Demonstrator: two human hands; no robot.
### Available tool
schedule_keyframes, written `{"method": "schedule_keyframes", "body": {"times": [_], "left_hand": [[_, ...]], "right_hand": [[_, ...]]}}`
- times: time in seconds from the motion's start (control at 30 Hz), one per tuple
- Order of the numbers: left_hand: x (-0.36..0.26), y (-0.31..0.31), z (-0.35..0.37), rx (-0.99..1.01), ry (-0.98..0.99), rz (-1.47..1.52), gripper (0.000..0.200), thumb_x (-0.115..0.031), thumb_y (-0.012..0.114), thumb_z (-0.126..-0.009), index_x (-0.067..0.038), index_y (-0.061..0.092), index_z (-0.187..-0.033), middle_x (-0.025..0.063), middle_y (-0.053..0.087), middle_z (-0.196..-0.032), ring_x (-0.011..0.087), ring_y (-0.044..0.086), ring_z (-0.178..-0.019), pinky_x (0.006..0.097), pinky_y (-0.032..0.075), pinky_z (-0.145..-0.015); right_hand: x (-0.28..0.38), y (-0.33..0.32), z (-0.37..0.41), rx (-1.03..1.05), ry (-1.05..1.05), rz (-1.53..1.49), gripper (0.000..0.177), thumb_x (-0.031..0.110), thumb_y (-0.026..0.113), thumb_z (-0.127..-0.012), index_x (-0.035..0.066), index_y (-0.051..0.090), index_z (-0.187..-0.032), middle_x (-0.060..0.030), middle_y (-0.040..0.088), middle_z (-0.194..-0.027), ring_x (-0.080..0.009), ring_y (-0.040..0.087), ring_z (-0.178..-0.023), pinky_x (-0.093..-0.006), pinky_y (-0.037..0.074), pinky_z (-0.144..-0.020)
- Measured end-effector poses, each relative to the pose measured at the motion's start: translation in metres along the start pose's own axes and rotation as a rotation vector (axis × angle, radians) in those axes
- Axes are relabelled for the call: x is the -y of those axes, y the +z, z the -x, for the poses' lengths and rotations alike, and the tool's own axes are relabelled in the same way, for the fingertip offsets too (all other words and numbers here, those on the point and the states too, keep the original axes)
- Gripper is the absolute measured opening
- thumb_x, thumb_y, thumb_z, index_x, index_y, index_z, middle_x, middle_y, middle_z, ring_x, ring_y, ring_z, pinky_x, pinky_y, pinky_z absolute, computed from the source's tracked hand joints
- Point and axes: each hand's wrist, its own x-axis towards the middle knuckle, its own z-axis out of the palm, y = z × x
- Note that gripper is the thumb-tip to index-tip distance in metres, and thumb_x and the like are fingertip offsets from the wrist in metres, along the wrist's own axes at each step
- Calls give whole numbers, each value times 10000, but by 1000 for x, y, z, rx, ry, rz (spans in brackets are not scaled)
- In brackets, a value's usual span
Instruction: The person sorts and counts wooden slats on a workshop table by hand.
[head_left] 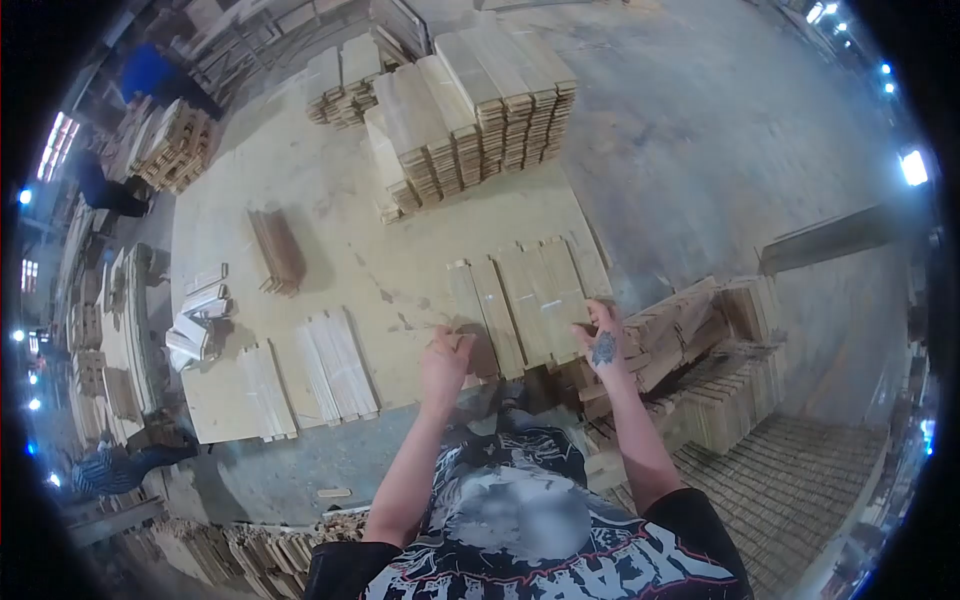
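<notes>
A row of flat wooden boards (541, 303) lies side by side on the large plywood table in front of me. My left hand (447, 355) hovers by the near left end of this row, fingers loosely bent over a shadowed spot, with nothing visible in it. At the row's right edge is my right hand (602, 335), its thumb apart from the curled fingers and its fingertips right at the outermost board. Left of my left hand lies a smaller group of pale boards (338, 364), and beyond it another narrow group (267, 389).
Tall stacks of boards (470, 110) stand at the table's far side. A short upright bundle (274, 250) and a pile of pale strips (198, 318) sit leftward. Stacked wood (725, 400) fills the floor beside me at right. People (150, 75) are at the far left.
</notes>
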Motion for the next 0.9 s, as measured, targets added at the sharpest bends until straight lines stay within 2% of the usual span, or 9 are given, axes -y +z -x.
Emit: {"method": "schedule_keyframes", "body": {"times": [0.1, 0.2, 0.3, 0.4, 0.43, 0.57, 0.73, 0.83, 0.9], "left_hand": [[-5, 29, 5, -188, 223, -135, 527, -356, 746, -897, 6, 594, -1250, 220, 714, -877, 391, 713, -860, 486, 555, -780], [-7, 4, 10, 69, 109, 12, 487, -306, 734, -909, -21, 594, -1278, 187, 709, -853, 370, 704, -816, 469, 553, -761], [39, 3, 28, -91, 87, 87, 493, -293, 728, -914, -40, 581, -1311, 171, 712, -866, 354, 695, -779, 462, 549, -728], [71, -36, 68, -274, -112, 135, 357, -306, 710, -931, -33, 685, -1160, 161, 711, -796, 339, 700, -743, 447, 546, -720], [91, -45, 79, -330, -172, 137, 333, -306, 709, -934, -33, 707, -1124, 158, 710, -782, 332, 702, -736, 442, 546, -724], [197, -102, 115, -661, -596, 701, 325, -314, 655, -1007, -12, 685, -892, 69, 640, -649, 142, 590, -527, 304, 463, -483], [309, -157, 114, -907, -679, 986, 333, -355, 608, -1040, -37, 605, -940, 41, 613, -694, 118, 533, -470, 262, 404, -403], [313, -177, 92, -882, -795, 1180, 286, -318, 609, -1040, -44, 602, -957, 47, 620, -734, 138, 560, -519, 264, 438, -448], [321, -180, 98, -829, -709, 1255, 242, -277, 628, -1026, -47, 608, -956, 57, 637, -757, 153, 598, -585, 276, 484, -515]], "right_hand": [[1, 7, -1, 63, 13, -50, 585, 196, 815, -790, 112, 592, -1324, -130, 585, -1091, -280, 614, -961, -427, 514, -851], [-6, 5, -5, 45, -44, -96, 562, 158, 826, -779, 108, 620, -1300, -111, 593, -1053, -252, 627, -892, -385, 536, -817], [-8, 5, -6, 28, -92, -198, 528, 141, 819, -807, 96, 634, -1300, -88, 615, -1080, -215, 636, -845, -353, 538, -816], [-19, 19, -8, -27, -8, -418, 502, 100, 778, -857, 85, 621, -1334, -75, 630, -1091, -175, 609, -918, -328, 529, -816], [-19, 22, -10, -76, -19, -321, 495, 78, 762, -865, 83, 619, -1339, -76, 629, -1091, -177, 603, -939, -332, 527, -818], [34, 17, -12, -150, -132, -147, 470, 36, 724, -882, 82, 620, -1338, -71, 620, -1107, -196, 601, -954, -343, 518, -825], [98, 57, -12, -46, -292, -102, 461, 31, 732, -857, 78, 633, -1304, -102, 619, -1124, -233, 625, -978, -360, 527, -849], [140, 91, 1, 12, -274, -170, 443, 37, 731, -854, 72, 640, -1286, -107, 620, -1127, -236, 630, -989, -362, 530, -864], [162, 100, 8, 40, -317, -155, 434, 41, 729, -857, 72, 644, -1281, -104, 622, -1130, -237, 630, -992, -359, 531, -869]]}}
